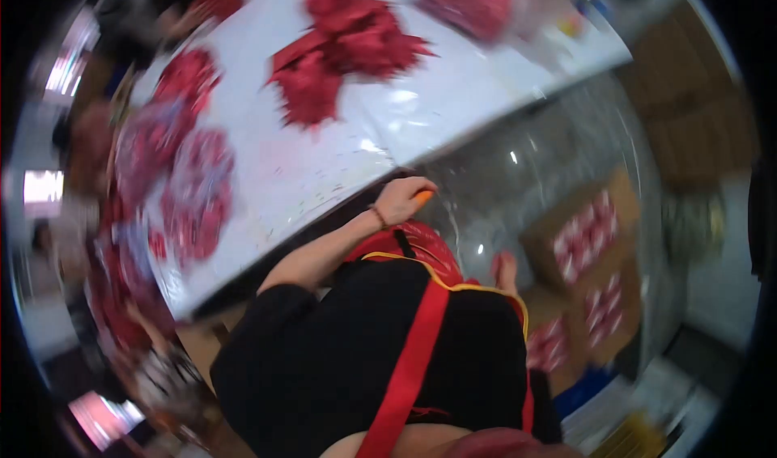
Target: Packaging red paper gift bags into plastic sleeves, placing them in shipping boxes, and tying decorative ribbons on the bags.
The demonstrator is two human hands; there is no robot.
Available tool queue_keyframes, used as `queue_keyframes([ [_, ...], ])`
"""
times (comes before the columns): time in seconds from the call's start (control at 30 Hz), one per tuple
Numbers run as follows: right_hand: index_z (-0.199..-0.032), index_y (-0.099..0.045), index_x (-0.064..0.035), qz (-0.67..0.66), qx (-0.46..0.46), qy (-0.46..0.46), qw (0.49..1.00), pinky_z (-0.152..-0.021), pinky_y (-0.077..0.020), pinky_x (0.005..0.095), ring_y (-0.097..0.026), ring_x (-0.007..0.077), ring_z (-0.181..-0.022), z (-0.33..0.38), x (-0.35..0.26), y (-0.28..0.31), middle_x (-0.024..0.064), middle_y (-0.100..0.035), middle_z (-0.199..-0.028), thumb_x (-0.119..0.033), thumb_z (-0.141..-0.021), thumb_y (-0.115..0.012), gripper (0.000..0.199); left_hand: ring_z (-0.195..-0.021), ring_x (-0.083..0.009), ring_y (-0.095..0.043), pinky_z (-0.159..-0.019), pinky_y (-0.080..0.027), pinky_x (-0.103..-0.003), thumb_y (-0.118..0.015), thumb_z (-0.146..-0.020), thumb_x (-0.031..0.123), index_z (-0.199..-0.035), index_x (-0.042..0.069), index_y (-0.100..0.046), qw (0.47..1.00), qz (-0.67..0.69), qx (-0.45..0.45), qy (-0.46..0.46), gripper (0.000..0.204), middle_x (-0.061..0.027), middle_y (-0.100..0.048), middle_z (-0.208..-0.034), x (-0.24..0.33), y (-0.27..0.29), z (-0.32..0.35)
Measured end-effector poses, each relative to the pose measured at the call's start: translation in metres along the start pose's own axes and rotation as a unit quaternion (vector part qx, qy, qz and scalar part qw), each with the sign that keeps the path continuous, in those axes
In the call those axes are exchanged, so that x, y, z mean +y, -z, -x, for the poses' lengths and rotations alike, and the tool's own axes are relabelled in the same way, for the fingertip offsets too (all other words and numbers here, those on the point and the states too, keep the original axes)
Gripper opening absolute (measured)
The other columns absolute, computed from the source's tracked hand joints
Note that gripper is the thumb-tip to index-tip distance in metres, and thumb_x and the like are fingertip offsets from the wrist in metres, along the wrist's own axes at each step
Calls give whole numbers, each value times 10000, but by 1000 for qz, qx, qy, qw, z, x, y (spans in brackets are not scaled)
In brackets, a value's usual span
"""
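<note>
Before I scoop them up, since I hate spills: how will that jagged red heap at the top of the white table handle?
The red heap looks like thin loose pieces with ragged edges, so probably light and floppy. On the glossy white table it would likely slide and scatter rather than lift as one.

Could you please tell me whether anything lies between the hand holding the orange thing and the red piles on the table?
Nothing visible does. The left hand grips the orange thing by the near edge of the table. Only bare white tabletop shows between it and the nearest red pile, though the picture is blurred.
</note>
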State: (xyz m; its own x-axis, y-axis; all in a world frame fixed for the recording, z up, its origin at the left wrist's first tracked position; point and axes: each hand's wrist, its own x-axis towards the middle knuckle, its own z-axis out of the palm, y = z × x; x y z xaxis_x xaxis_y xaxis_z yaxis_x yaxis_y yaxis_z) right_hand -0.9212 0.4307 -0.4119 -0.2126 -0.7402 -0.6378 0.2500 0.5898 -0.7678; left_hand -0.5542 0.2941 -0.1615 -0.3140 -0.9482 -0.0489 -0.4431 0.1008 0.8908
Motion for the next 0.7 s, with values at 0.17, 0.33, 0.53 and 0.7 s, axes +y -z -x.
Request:
queue_keyframes([
  [0.17, -1156, -477, -97, 48, 65, -39, 996, -571, -417, 242, -532, 106, -784, 13, -36, -56, 11, -558, -913, -277, -854, -486, 352, -826, -193, -600, -734, -457, -277, -541, -796, 52, -968, 18, -599, 997, -9, -73, -8, 185, -118, -621, -895, 16, -6, 10],
  [0.33, -1120, -503, -83, 7, 149, -57, 987, -536, -391, 233, -513, 109, -740, 54, 40, -73, 9, -562, -860, -289, -833, -531, 355, -884, -219, -587, -784, -436, -277, -477, -716, -35, -1004, 12, -579, 968, 2, -252, 17, 309, -139, -608, -915, 10, -21, 11],
  [0.53, -942, -595, -50, 60, 207, -99, 972, -495, -400, 253, -495, 128, -552, 136, 134, -83, 19, -564, -684, -249, -795, -564, 249, -851, -291, -584, -727, -455, -316, -501, -753, 14, -975, 34, -585, 935, -83, -342, -44, 238, -148, -598, -903, 8, -21, 8],
  [0.7, -943, -622, -48, -39, 290, -190, 937, -743, -462, 328, -599, 255, -814, 166, 135, -98, 138, -631, -880, -301, -732, -583, 332, -846, -293, -581, -711, -460, -330, -514, -774, 42, -993, 35, -573, 923, -113, -357, -88, 227, -146, -593, -922, 7, -13, 2],
])
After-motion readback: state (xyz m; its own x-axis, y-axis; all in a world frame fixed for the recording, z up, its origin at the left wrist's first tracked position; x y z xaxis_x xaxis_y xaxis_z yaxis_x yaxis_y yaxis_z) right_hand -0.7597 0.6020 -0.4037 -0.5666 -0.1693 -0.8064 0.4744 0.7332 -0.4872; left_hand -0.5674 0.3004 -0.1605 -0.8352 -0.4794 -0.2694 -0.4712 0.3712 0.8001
